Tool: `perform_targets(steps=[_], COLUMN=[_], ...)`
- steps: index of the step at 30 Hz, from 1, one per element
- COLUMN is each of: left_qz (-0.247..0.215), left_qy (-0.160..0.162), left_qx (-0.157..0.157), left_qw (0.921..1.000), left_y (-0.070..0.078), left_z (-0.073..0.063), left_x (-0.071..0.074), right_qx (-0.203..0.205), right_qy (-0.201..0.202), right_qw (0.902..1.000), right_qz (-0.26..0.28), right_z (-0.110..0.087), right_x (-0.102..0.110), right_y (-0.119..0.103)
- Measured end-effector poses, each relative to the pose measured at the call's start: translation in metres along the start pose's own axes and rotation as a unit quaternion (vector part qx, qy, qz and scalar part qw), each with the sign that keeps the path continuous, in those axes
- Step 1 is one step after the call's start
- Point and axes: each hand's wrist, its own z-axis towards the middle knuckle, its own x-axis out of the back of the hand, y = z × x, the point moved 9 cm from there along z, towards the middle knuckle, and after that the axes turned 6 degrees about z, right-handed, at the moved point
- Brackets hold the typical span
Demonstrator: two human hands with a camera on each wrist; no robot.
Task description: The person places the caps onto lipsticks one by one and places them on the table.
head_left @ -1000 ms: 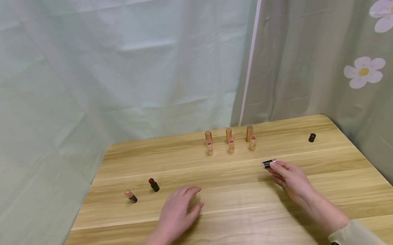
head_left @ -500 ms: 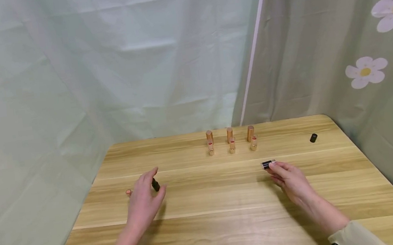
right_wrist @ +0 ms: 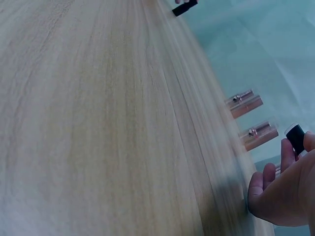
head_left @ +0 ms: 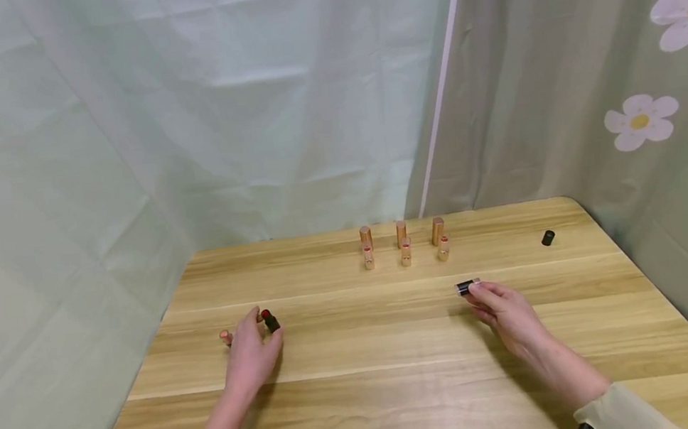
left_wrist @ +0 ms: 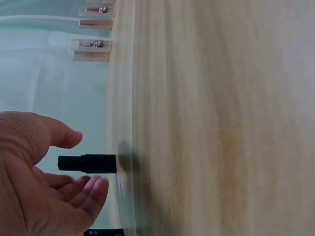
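My left hand (head_left: 253, 351) is around a black lipstick (head_left: 271, 321) with a red tip, which stands uncapped on the table. In the left wrist view the thumb and fingers lie on either side of the black lipstick (left_wrist: 88, 163), with a gap visible between them and it. A second lipstick, pinkish at the top (head_left: 226, 337), is partly hidden behind that hand. On the right, my right hand (head_left: 511, 315) pinches a black lipstick cap with a clear end (head_left: 465, 288) between thumb and fingers, raised above the table.
Several rose-gold lipsticks (head_left: 406, 254) stand at the back middle, before matching caps (head_left: 401, 233). A small black cap (head_left: 548, 238) is at the back right. The wooden table (head_left: 366, 398) ends at a pale curtain (head_left: 279, 108).
My left hand has moved left from mid-table to the black lipstick, and its fingers have come closer around it. My right hand has stayed nearly still with the cap.
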Motion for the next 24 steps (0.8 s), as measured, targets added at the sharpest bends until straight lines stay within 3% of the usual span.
perform_targets(steps=[5,15,19,24], left_qz=[-0.022,0.002,0.001,0.014], left_qy=[-0.022,-0.021,-0.026,-0.042], left_qx=[-0.003,0.000,-0.013,-0.039], left_qw=[0.9995,0.9998,0.9996,0.9982], left_y=[-0.001,-0.003,0.007,0.033], left_z=[0.007,0.015,0.014,0.012], left_x=[-0.006,-0.017,-0.027,-0.046], right_qx=[0.004,0.001,0.000,-0.009], right_qy=[0.001,0.005,0.004,0.004], right_qw=[1.0000,1.0000,0.9999,0.9997], right_qz=[-0.002,-0.007,-0.014,-0.022], right_z=[0.001,0.001,0.001,0.003], right_x=[0.000,0.000,0.001,0.001], right_y=[-0.001,0.001,0.000,0.001])
